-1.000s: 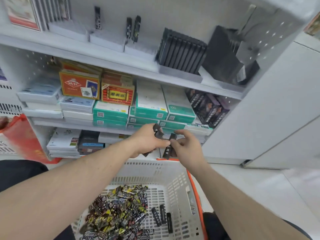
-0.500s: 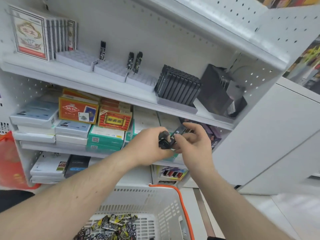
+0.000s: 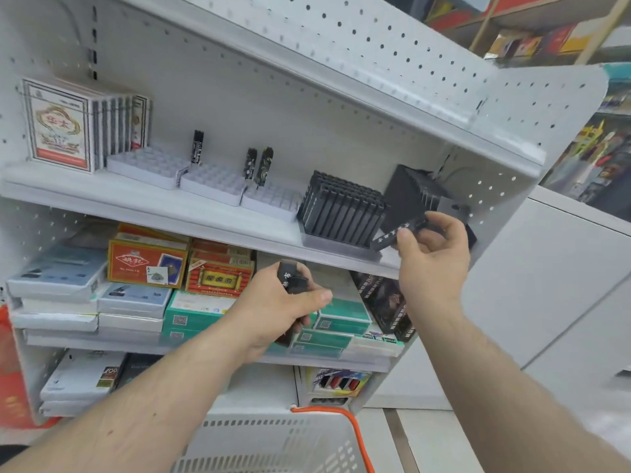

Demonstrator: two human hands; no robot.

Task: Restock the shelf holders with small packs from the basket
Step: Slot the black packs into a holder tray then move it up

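1. White pegboard shop shelving fills the view, with a grey basket (image 3: 273,438) and its orange handle down at six o'clock, low in the frame.
2. On the upper shelf (image 3: 170,203), white holder trays (image 3: 211,184) sit at ten o'clock, nearly bare: just three dark packs standing in them.
3. At two o'clock of centre, a black ribbed holder (image 3: 341,213) looks full; a second dark holder (image 3: 413,196) leans beside it.
4. Right hand (image 3: 433,254) is up there now, thumb and fingers pinching one slim black pack (image 3: 392,237), tilted, its far end just at the leaning holder.
5. Left hand (image 3: 283,308) hangs at centre, fingers curled round a small bundle of spare packs (image 3: 290,278); how many, I can't tell.
6. The risk, as I judge it: the pack goes in at an angle, catches a slot edge and slips from that light pinch, dropping behind the shelf.
7. The leaning holder could also shift or tip under a push.
8. And the left grip could loosen while attention is on the right, spilling spares.
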